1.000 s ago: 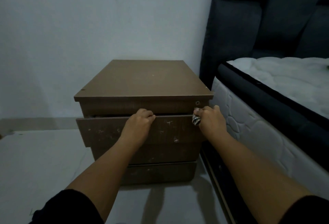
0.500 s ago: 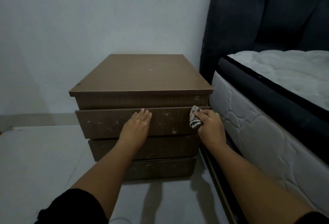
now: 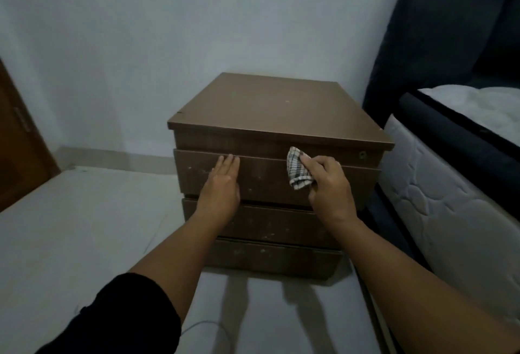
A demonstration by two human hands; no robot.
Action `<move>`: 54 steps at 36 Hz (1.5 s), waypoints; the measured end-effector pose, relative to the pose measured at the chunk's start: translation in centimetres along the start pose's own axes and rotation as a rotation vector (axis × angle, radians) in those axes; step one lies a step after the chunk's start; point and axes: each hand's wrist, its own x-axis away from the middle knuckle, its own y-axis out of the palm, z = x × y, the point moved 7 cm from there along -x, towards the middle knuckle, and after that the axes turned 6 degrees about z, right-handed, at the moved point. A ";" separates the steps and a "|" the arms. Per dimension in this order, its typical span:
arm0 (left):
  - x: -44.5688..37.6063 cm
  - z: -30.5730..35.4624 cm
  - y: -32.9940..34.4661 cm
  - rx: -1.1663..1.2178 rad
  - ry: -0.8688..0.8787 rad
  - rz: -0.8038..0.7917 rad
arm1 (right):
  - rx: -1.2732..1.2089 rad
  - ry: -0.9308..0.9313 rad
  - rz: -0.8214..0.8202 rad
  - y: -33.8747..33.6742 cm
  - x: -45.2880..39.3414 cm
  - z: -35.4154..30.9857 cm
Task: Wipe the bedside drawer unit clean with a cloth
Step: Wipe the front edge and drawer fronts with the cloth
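Drawers fill the front of the brown bedside drawer unit (image 3: pixel 270 111), which stands on the pale floor (image 3: pixel 84 227) against the wall (image 3: pixel 168 29), just beside the mattress (image 3: pixel 450 213) on its right. Against the top drawer front (image 3: pixel 264 176), the left hand (image 3: pixel 221 184) lies flat with fingers straight. Further right on that same drawer front, the right hand (image 3: pixel 329 182) pinches a folded checked cloth (image 3: pixel 297 169), which touches the wood near the unit's upper edge.
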 end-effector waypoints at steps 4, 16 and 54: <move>-0.1 -5.8 -2.5 0.099 -0.226 0.132 | -0.017 -0.156 -0.035 1.9 -0.9 -5.5; -1.9 -14.9 -3.4 0.640 -0.466 -0.060 | 0.035 -0.527 -0.006 10.7 -4.5 -19.2; -2.7 -10.8 -4.0 -0.013 0.084 0.041 | 0.192 -0.596 0.146 9.7 -3.2 -16.7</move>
